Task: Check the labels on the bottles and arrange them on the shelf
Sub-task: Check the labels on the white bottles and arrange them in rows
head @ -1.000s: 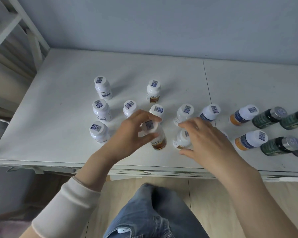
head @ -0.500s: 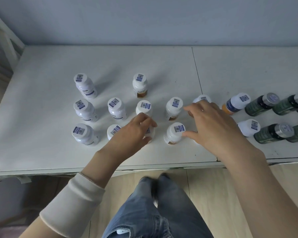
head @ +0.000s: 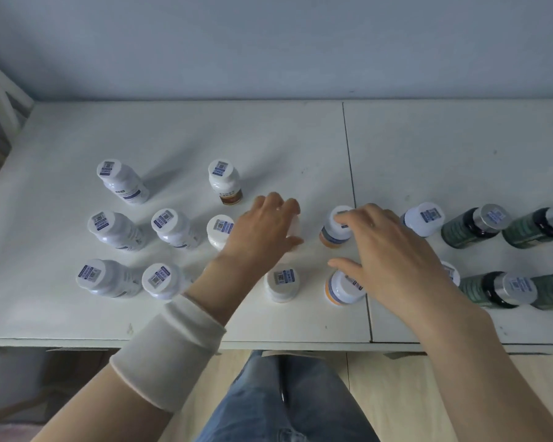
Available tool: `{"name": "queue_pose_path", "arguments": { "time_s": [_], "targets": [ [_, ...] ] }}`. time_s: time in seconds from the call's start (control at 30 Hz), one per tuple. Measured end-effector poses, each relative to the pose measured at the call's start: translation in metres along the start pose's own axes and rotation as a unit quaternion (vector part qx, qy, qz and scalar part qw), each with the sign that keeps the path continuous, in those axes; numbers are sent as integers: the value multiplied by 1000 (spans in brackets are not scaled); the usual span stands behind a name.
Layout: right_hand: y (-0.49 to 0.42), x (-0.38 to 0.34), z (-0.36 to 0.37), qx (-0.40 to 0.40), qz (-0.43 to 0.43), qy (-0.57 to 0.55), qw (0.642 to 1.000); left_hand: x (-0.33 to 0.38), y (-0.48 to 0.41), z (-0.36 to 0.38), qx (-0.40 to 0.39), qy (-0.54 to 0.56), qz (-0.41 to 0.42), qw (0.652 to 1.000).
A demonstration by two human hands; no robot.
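Note:
Several white-capped bottles with barcode stickers stand in rows on the white shelf top [head: 179, 129]. My left hand [head: 262, 231] curls over a white bottle [head: 295, 227] in the middle row and hides most of it. Another white bottle [head: 281, 283] stands just in front of that hand. My right hand [head: 390, 250] lies spread, its fingertips on the cap of an orange-and-blue bottle [head: 334, 232] and its thumb on a second one [head: 344, 290] nearer the front edge.
Dark green bottles with silver caps [head: 470, 226] [head: 497, 288] stand at the right, beside another orange-and-blue bottle [head: 423, 218]. White bottles [head: 122, 181] [head: 115, 226] [head: 107, 277] fill the left. A seam [head: 348, 154] splits the top. A white frame [head: 4, 94] rises at far left.
My left hand left the front-row bottle and moved back to grip one in the middle row. My right hand shifted onto the two orange-and-blue bottles. The camera view moved.

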State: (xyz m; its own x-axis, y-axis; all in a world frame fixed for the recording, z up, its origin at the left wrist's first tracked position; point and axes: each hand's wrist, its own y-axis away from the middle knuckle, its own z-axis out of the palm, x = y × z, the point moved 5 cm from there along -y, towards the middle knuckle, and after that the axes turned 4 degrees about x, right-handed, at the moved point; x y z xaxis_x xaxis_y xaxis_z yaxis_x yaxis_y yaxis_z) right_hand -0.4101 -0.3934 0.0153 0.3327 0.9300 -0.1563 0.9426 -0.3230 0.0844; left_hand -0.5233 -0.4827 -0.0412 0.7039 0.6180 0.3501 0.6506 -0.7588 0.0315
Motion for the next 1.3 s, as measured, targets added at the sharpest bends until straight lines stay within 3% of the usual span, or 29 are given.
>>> {"name": "queue_pose_path", "arguments": {
  "time_s": [0.1,0.17,0.27,0.33,0.37,0.43,0.53,0.7,0.8,0.87,1.0,1.13,1.3],
  "targets": [
    [-2,16,3,43,23,-98,994,-11,4,-12,52,136,-52,988],
    [-5,24,10,61,59,-254,963,-20,12,-26,81,273,-109,952],
    [-5,19,23,-25,114,-534,837,-17,25,-39,37,537,-124,833],
    [-3,11,22,-44,91,-661,743,-11,32,-45,22,626,-92,774],
    [-1,8,19,-33,65,-697,714,-8,35,-48,18,643,-78,762],
    [4,3,15,-3,17,-721,693,-6,40,-54,24,645,-61,762],
    [9,-1,15,17,-17,-717,697,-11,43,-63,47,624,-43,779],
    [13,-3,17,26,52,-727,684,-12,49,-69,45,623,9,781],
    [15,-9,11,64,20,-722,688,-11,50,-62,27,618,-6,786],
    [15,-10,10,79,10,-730,679,-12,50,-59,28,640,-18,768],
    [17,-12,17,47,69,-765,638,-10,52,-59,8,673,16,739],
    [19,-16,9,127,9,-710,693,-12,51,-51,12,686,-43,727],
    [21,-20,-7,242,16,-550,799,-10,44,-40,10,739,-121,663]
  ]
}}
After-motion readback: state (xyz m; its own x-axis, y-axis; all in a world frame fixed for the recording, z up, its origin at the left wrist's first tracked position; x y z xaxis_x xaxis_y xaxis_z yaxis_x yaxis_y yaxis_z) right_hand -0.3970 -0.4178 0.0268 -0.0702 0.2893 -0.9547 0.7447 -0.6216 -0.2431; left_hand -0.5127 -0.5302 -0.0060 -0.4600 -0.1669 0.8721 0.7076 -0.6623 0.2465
